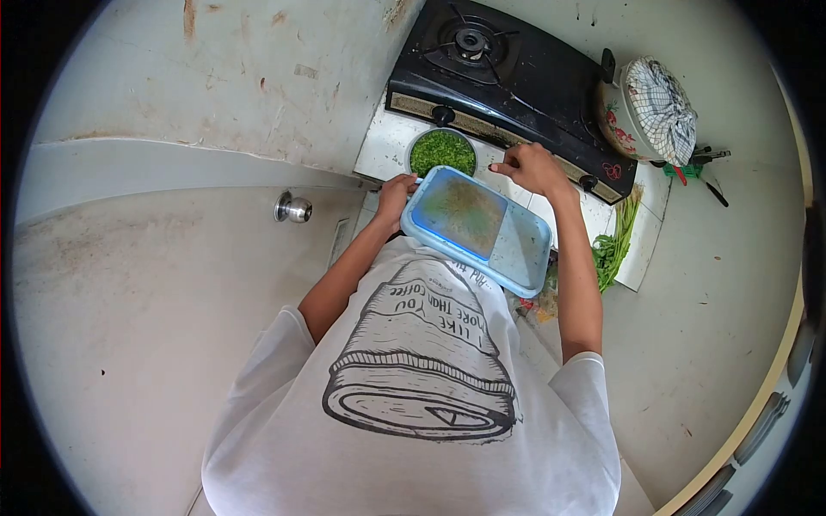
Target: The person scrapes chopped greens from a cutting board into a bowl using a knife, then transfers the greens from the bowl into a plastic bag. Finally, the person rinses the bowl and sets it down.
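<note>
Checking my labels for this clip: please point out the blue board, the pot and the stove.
Blue board [523, 246]: head view, right-hand part.
Pot [618, 119]: head view, patterned side.
Stove [551, 84]: head view, black top.

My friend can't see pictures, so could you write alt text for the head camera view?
A person's left hand holds a stained blue chopping board beside a bowl of chopped greens; the right hand hovers near a black gas stove.

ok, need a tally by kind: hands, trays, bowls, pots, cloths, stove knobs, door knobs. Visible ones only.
Hands: 2 (left hand, right hand)
Tray: 1
Bowl: 1
Pot: 1
Cloth: 1
Stove knobs: 2
Door knob: 1
Total: 9
</note>
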Available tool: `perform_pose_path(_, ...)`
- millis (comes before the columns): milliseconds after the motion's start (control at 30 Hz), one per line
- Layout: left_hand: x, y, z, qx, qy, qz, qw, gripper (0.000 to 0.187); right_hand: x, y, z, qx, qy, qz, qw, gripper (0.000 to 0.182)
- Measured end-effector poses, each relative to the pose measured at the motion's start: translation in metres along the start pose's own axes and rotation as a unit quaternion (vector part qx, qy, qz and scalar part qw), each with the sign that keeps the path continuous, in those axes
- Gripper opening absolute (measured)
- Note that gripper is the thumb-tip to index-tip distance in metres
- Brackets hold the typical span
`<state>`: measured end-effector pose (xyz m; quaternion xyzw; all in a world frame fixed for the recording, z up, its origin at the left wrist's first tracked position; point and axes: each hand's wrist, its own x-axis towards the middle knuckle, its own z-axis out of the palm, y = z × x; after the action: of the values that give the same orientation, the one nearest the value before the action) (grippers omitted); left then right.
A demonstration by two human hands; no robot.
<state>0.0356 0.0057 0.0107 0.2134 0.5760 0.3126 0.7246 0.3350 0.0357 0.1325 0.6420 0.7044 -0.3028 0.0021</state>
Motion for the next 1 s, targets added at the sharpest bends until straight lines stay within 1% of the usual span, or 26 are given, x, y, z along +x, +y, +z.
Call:
perform_pose_path(67,0.005,-0.004,-0.004,0.016,-0.010,0.003,1.000,0.027,0.002,0.003,-0.005,0.003,-0.004,0.005,1.000,0.047)
perform_pose_path(167,0.008,-0.008,-0.006,0.012,-0.023,0.001,1.000,0.024,0.000,0.004,-0.014,-0.020,-0.032,0.012,0.999,0.047)
perform_pose_path(267,0.001,-0.002,0.001,0.005,-0.017,0.007,1.000,0.022,0.005,0.006,-0.014,-0.021,-0.060,0.014,0.998,0.046)
perform_pose_path(367,0.004,-0.006,0.003,0.004,-0.012,0.012,1.000,0.022,0.010,0.011,0.000,-0.021,-0.038,-0.005,0.999,0.046)
perform_pose_path(467,0.005,-0.005,0.001,-0.004,-0.018,0.002,1.000,0.023,0.007,-0.002,-0.011,-0.025,-0.035,0.022,0.999,0.046)
perform_pose_path(567,0.003,-0.003,0.003,-0.002,-0.013,0.002,1.000,0.023,0.010,0.004,-0.014,-0.019,-0.015,0.009,1.000,0.045)
perform_pose_path(667,0.005,-0.004,0.001,0.001,-0.017,-0.003,1.000,0.022,0.008,-0.002,-0.033,-0.045,-0.088,0.043,0.994,0.044)
perform_pose_path(767,0.007,-0.006,0.002,-0.002,-0.012,-0.003,1.000,0.022,0.012,0.005,-0.028,-0.067,-0.110,0.042,0.991,0.044)
perform_pose_path(867,0.007,-0.008,0.003,-0.022,-0.027,-0.006,0.999,0.021,0.018,0.010,-0.017,-0.047,-0.107,0.030,0.993,0.045)
perform_pose_path(1000,0.004,-0.006,0.008,-0.027,-0.020,0.001,0.999,0.019,0.014,0.005,-0.017,-0.023,-0.074,0.037,0.996,0.046)
